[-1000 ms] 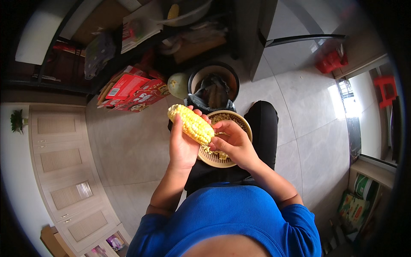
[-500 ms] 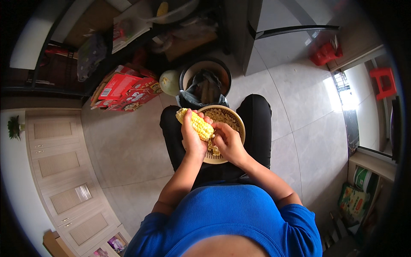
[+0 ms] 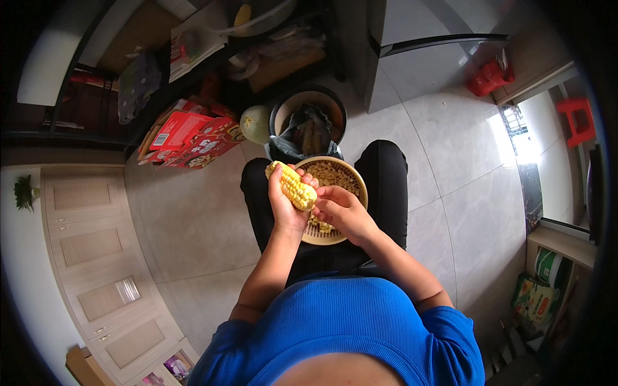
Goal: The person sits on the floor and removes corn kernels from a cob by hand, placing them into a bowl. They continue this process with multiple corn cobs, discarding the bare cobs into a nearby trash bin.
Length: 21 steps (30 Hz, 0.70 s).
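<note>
My left hand [image 3: 284,207] grips a yellow corn cob [image 3: 293,185], held slanted over my lap. My right hand [image 3: 341,209] presses its fingers against the cob's near end, thumb on the kernels. Beneath both hands a round woven basket [image 3: 355,179] rests on my black-trousered thighs, with loose corn kernels [image 3: 329,175] lying in it. The hands hide the basket's near part.
A dark bin [image 3: 308,122] lined with a bag holding husks stands just beyond my knees. A pale green melon [image 3: 255,124] and red cardboard boxes [image 3: 193,136] lie to its left. Shelving with clutter lies beyond, a grey cabinet and red stools at right, wooden drawers at left.
Both hands with the cob have sunk closer to the basket. The cob now points further left, and my right hand sits at its near end.
</note>
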Tool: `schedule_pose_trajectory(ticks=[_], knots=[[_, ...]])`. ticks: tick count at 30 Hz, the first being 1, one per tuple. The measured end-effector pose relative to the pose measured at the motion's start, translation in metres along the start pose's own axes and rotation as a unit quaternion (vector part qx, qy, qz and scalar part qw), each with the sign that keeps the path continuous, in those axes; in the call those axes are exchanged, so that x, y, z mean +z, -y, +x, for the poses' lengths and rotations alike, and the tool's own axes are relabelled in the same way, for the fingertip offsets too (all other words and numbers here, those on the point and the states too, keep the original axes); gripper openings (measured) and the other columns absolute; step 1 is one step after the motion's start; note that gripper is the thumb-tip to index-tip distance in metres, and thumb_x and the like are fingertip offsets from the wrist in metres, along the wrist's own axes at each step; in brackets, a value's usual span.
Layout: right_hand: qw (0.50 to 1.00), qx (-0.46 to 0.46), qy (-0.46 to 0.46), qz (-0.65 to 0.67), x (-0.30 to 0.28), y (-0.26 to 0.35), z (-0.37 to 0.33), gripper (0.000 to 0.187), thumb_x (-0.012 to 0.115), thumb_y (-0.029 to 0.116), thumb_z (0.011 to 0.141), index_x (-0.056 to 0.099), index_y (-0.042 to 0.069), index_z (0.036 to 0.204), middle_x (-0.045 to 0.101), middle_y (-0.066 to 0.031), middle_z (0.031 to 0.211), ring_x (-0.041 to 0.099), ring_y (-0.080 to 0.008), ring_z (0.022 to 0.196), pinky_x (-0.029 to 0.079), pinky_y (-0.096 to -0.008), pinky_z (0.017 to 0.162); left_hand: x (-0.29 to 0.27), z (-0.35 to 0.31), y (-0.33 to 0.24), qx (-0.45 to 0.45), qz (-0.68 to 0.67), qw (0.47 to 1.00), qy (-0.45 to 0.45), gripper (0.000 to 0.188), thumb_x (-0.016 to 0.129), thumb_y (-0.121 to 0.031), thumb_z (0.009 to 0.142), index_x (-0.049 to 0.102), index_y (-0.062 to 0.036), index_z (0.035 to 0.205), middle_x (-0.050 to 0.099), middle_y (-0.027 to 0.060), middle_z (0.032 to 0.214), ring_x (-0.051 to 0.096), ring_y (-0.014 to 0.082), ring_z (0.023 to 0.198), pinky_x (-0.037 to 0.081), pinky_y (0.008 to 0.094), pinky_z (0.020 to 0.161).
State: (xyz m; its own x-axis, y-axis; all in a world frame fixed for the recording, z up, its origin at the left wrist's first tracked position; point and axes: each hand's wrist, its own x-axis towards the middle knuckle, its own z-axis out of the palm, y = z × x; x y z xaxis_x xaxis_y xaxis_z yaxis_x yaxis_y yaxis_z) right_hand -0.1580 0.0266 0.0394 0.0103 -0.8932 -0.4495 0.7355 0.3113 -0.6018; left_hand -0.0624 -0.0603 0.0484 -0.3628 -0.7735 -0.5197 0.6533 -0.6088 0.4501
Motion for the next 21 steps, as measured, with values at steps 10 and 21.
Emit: schedule_pose_trajectory(ticks=[10,21], knots=[[0.918,-0.151,-0.035,-0.364,-0.005,-0.001,-0.001,0.021,0.050,-0.001,0.080,0.052,-0.003,0.100,0.058,-0.0116,0.097,0.058,-0.0251,0.087,0.047,-0.0311,0.075,0.001,0.004,-0.007,0.013,-0.022,1.000,-0.010,0.028,0.056,-0.034,0.084,0.045,-0.0073,0.084,0.049,0.0056,0.076,0.049,0.0182,0.069,0.044,0.0319,0.067],[0.967,-0.164,-0.004,-0.196,0.003,0.003,0.008,0.028,0.060,0.000,0.080,0.049,-0.001,0.105,0.052,-0.0102,0.102,0.057,-0.0119,0.085,0.047,-0.0236,0.074,0.002,0.001,-0.022,0.001,0.053,0.998,-0.045,0.035,0.058,-0.037,0.084,0.046,-0.0051,0.094,0.051,0.0080,0.087,0.053,0.0201,0.081,0.048,0.0338,0.075]])
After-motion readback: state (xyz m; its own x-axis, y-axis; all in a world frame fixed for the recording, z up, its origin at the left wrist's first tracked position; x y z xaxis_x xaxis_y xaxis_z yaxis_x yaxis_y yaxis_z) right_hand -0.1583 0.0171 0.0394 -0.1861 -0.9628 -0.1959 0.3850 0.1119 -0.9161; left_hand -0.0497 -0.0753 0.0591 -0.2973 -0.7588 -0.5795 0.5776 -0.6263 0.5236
